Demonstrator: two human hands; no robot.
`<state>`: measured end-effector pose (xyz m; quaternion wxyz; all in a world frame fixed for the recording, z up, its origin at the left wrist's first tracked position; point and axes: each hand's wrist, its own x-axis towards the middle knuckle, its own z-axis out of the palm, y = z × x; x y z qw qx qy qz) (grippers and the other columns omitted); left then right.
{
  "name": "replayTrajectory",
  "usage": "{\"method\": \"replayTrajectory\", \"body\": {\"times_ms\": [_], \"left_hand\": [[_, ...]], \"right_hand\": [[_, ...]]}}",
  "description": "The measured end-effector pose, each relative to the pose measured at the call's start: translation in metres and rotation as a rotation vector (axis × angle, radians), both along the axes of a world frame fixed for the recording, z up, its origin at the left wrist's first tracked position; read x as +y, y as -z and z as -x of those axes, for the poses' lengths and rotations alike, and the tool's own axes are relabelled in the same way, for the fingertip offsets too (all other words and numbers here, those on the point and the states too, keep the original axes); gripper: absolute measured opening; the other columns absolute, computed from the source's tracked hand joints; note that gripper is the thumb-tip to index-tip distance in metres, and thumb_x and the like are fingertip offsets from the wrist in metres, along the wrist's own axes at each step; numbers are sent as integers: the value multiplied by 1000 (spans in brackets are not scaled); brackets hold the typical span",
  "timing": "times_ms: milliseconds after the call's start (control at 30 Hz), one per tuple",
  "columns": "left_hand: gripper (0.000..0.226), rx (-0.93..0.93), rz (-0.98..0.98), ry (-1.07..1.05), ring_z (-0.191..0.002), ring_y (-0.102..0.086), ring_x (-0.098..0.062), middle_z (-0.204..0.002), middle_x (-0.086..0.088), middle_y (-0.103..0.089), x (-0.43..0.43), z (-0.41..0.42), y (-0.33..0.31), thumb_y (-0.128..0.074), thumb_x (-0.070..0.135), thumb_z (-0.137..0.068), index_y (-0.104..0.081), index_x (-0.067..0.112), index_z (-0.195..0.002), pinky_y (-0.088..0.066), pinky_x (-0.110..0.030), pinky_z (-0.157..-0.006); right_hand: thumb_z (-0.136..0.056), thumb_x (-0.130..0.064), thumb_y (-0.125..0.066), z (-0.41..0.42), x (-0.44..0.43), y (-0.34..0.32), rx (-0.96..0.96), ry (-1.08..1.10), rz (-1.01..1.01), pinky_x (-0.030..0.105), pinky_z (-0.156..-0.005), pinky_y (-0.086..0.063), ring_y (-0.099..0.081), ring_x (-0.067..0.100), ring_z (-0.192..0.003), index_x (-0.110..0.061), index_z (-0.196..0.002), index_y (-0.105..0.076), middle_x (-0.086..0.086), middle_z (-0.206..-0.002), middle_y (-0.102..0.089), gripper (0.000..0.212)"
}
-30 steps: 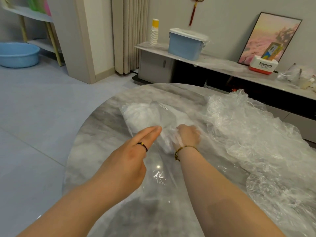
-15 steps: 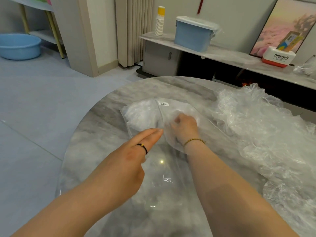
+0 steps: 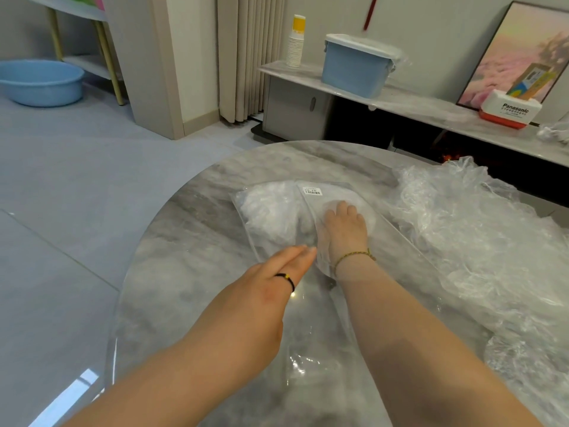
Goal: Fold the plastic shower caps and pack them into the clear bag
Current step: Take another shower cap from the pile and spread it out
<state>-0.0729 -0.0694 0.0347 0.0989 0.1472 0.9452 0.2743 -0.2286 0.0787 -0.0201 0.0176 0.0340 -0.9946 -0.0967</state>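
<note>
A clear bag (image 3: 271,211) with a barcode label lies flat on the round marble table (image 3: 184,272), partly filled with white crumpled shower caps. My right hand (image 3: 345,232) is pushed inside the bag through its near opening, fingers down on a folded shower cap (image 3: 368,212) that shows as a pale round shape around them. My left hand (image 3: 268,285) lies flat with straight fingers on the bag's near edge, just left of my right wrist. A big loose pile of unfolded plastic shower caps (image 3: 480,238) covers the table's right side.
The table's curved edge runs along the left, with grey floor beyond. Behind the table stands a low marble sideboard (image 3: 415,103) with a blue lidded box (image 3: 357,66), stacked paper cups, a Panasonic box and a leaning picture. A blue basin (image 3: 40,81) sits on the floor far left.
My right hand has slid deeper into the bag with the folded cap, away from me. My left hand stayed at the bag's near edge. The view tilted down slightly.
</note>
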Motion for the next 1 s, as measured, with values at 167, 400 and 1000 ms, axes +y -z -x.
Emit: {"method": "replayTrajectory", "body": {"times_ms": [167,400,1000], "left_hand": [[91,133,-27,-31,-137,-10,2,-119,44,18,1,6,12,-34,-12,-84,24,53,-112,-16,-6,-100],[82,190,129,-105,-138,-14,-12,-153,15,14,8,11,28,-33,-8,-87,11,26,-147,-32,-20,-100],[53,488,361,-67,-144,-1,-22,-156,-8,3,31,-24,26,-47,28,-95,-28,21,-145,4,-30,-113]], "right_hand": [[-94,-11,-37,-6,5,7,-71,18,8,37,-113,-13,-21,29,-137,-2,-140,-22,16,-146,-26,50],[-96,-14,-38,-49,1,-8,-112,-142,109,33,-114,-9,-8,24,-143,-8,-146,-10,8,-156,-6,58],[-35,-25,-94,-252,177,2,199,67,173,25,-61,-54,-69,23,-74,-7,-83,-70,6,-82,-69,57]]}}
